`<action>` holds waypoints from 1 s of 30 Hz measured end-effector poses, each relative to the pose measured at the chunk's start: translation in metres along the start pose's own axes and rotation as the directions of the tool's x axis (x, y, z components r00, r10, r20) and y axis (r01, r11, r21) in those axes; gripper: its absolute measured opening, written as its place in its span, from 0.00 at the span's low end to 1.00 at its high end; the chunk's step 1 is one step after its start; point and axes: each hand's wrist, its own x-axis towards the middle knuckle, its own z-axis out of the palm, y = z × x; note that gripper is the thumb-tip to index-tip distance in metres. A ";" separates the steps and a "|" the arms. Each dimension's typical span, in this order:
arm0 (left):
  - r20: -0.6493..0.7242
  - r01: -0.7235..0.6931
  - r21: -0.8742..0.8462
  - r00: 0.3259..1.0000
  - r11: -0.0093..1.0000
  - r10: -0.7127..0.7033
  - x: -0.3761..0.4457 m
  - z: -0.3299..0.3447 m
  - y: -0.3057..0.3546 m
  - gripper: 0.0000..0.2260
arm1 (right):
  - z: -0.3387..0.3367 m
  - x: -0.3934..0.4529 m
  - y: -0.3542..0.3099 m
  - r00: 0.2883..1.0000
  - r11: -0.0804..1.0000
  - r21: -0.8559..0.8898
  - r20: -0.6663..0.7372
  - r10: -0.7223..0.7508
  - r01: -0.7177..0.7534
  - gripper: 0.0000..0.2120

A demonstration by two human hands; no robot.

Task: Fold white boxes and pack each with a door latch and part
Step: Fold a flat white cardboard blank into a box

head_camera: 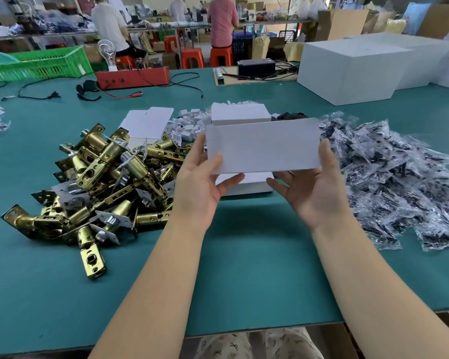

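A flat white box blank (265, 147) is held up above the green table (244, 268), between both hands. My left hand (201, 182) grips its left end, thumb across the front face. My right hand (314, 187) holds the right end, fingers behind and thumb below its lower edge. A heap of brass door latches (101, 185) lies to the left. To the right lies a pile of clear bags with black parts (389, 177). A stack of white box blanks (240, 114) sits behind the held one, and another white stack (246, 183) lies beneath it.
More flat white blanks (148, 123) and small white plastic pieces (187, 124) lie behind the latches. Large white cartons (353, 68) stand at the back right. A red tester box (132, 77) with cables and a green crate (36, 64) sit at the back left. People work at far benches.
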 end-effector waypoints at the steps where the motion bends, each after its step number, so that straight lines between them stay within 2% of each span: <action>1: -0.007 -0.009 0.009 1.000 1.000 0.009 -0.001 0.000 -0.001 0.26 | 0.002 0.000 0.003 1.000 0.999 -0.039 0.008 -0.014 0.014 0.19; 2: -0.005 -0.008 0.035 1.000 0.999 0.008 -0.001 0.001 -0.003 0.26 | 0.003 0.000 0.005 0.999 0.997 -0.074 0.014 -0.035 0.036 0.19; 4: 0.001 0.028 0.151 1.000 0.988 -0.028 -0.003 0.006 -0.003 0.20 | 0.005 -0.001 0.008 0.997 0.989 -0.126 -0.021 -0.077 0.073 0.16; 6: -0.061 0.074 0.236 0.996 0.969 -0.061 -0.004 0.008 -0.003 0.15 | 0.004 0.000 0.007 0.996 0.986 -0.154 -0.051 -0.075 0.066 0.15; 10: -0.140 0.089 0.264 0.989 0.960 -0.053 0.000 0.007 -0.004 0.07 | -0.001 0.001 0.005 0.997 0.991 -0.135 -0.076 -0.021 0.010 0.14; 14: -0.123 0.069 0.234 0.992 0.970 -0.041 0.001 0.008 -0.005 0.11 | -0.002 0.001 0.004 0.997 0.997 -0.056 -0.062 0.047 -0.051 0.11; 17: -0.090 0.073 0.279 0.995 0.958 -0.049 0.001 0.009 -0.003 0.15 | -0.002 0.000 0.004 0.995 0.996 -0.024 -0.054 0.080 -0.082 0.12; 26: -0.095 0.055 0.269 0.995 0.962 -0.031 -0.001 0.011 -0.003 0.11 | -0.004 0.000 0.003 0.995 0.997 0.001 -0.051 0.083 -0.084 0.11; 30: -0.105 0.054 0.288 0.994 0.956 -0.025 0.000 0.008 -0.002 0.14 | -0.002 -0.001 0.005 0.997 0.997 -0.025 -0.040 0.066 -0.067 0.13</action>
